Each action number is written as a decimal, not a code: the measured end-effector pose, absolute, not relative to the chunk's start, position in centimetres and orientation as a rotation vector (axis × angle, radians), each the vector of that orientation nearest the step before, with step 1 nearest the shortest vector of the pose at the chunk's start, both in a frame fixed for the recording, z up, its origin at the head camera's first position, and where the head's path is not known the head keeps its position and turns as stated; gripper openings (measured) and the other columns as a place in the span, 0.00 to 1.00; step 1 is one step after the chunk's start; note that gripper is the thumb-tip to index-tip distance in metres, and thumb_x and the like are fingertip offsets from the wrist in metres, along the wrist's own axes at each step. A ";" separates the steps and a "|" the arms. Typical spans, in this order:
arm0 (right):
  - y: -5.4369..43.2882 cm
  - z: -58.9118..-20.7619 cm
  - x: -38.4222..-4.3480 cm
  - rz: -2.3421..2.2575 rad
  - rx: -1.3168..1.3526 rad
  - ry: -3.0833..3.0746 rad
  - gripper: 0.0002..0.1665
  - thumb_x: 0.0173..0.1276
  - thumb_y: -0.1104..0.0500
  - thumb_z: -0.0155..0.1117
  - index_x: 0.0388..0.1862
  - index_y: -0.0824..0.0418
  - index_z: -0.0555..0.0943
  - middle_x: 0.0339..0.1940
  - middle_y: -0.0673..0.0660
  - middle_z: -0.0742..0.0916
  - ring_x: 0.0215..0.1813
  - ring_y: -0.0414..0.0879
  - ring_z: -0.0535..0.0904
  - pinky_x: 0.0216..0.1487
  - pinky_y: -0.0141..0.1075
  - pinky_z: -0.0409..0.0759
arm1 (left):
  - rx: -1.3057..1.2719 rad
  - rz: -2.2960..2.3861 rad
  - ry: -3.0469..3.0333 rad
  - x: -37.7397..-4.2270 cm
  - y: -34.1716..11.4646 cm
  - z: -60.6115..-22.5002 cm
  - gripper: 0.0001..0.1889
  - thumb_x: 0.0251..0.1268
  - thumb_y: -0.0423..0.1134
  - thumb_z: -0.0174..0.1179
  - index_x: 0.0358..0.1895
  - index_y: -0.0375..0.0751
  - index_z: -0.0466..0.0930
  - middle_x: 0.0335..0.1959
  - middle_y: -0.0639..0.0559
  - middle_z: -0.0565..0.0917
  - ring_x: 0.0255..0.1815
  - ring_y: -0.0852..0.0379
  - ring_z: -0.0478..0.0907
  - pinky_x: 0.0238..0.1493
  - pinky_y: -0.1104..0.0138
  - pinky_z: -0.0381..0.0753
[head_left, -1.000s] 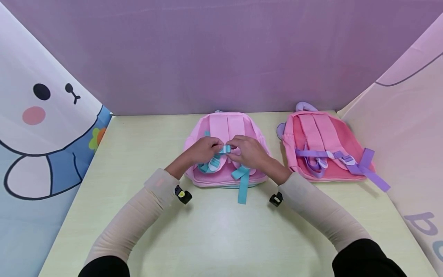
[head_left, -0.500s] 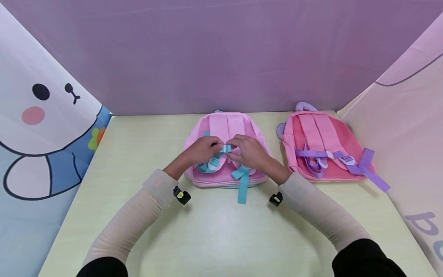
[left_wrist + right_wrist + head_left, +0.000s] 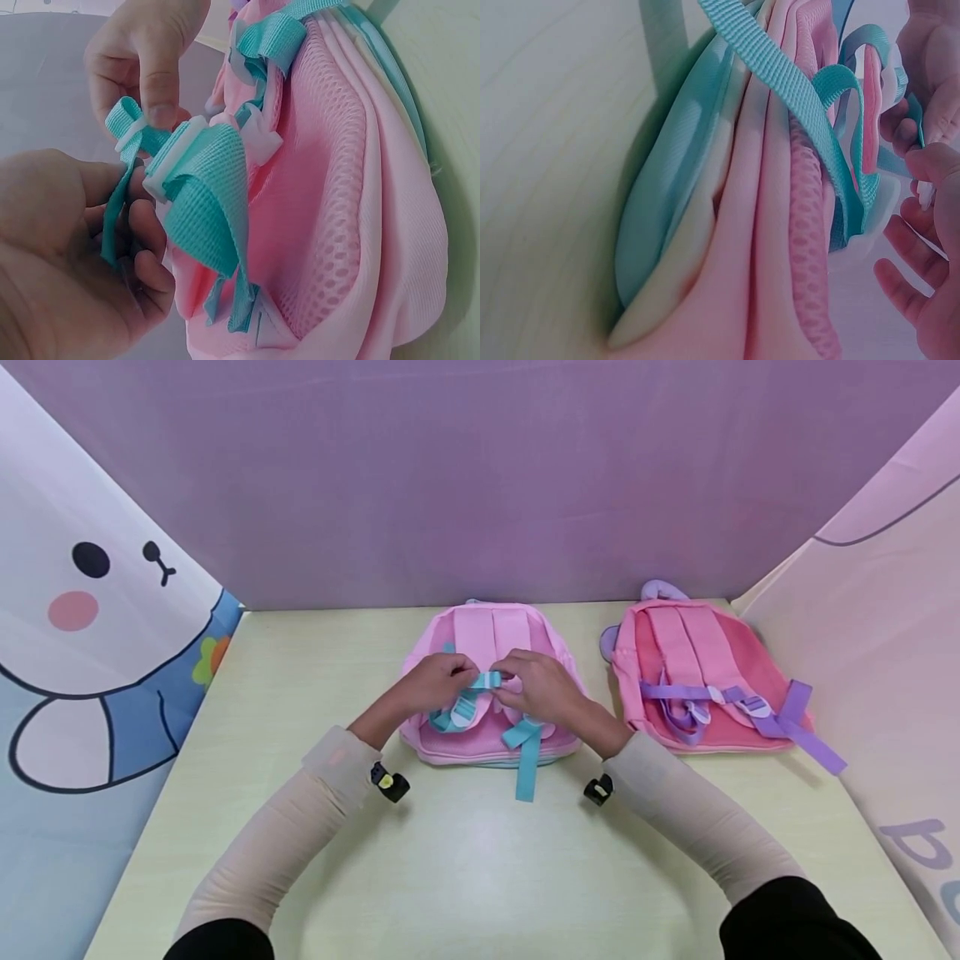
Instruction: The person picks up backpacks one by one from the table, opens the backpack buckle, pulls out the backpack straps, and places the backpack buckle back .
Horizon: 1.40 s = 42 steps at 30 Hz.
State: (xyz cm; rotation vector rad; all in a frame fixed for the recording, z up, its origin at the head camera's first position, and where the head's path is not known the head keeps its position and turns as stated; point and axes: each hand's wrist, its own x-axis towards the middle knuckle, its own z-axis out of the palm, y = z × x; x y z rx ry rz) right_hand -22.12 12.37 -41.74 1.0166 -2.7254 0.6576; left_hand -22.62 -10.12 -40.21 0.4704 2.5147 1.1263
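A pink backpack [image 3: 472, 635] lies with its straps facing up in the head view. Over its middle, my left hand [image 3: 438, 683] and right hand [image 3: 543, 687] hold a teal webbing strap [image 3: 490, 680] between them. My left thumb and fingers pinch one stretch of it in the left wrist view, where a folded strap end [image 3: 120, 116] passes through a small white loop. There the right hand [image 3: 150, 67] has its thumb tip on the webbing beside that loop. A white buckle [image 3: 171, 161] with teal webbing sits just right of the left fingers.
A coral-pink backpack [image 3: 731, 652] with purple straps [image 3: 810, 743] lies to the right on the pale table [image 3: 480, 877]. Another teal strap [image 3: 528, 768] hangs over the first backpack's near edge. A purple panel [image 3: 480, 485] stands behind the table, with printed panels at both sides.
My left hand has shifted slightly left and up, and a little more of the teal strap shows between the hands. The right hand has barely moved; both backpacks lie as before.
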 end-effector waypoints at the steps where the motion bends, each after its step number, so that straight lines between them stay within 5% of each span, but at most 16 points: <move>1: 12.4 -41.7 -22.1 0.656 1.018 -2.727 0.19 0.66 0.53 0.73 0.53 0.59 0.87 0.45 0.55 0.90 0.45 0.47 0.85 0.50 0.40 0.85 | 0.471 1.128 2.514 -22.6 -10.1 -40.2 0.11 0.81 0.45 0.51 0.49 0.45 0.81 0.32 0.48 0.76 0.34 0.53 0.74 0.32 0.67 0.73; 23: 12.6 -41.8 -22.1 0.647 1.015 -2.741 0.19 0.65 0.53 0.73 0.53 0.59 0.87 0.45 0.54 0.89 0.46 0.47 0.85 0.50 0.40 0.85 | 0.494 1.066 2.541 -22.8 -9.3 -40.2 0.12 0.81 0.45 0.51 0.51 0.44 0.82 0.37 0.49 0.80 0.38 0.53 0.76 0.38 0.66 0.75; 42: 12.5 -41.9 -22.2 0.639 1.062 -2.688 0.18 0.65 0.55 0.74 0.52 0.60 0.87 0.45 0.55 0.89 0.46 0.48 0.85 0.51 0.41 0.85 | 0.453 1.098 2.476 -22.5 -9.1 -39.4 0.12 0.81 0.44 0.50 0.49 0.44 0.82 0.32 0.49 0.75 0.36 0.53 0.74 0.37 0.67 0.73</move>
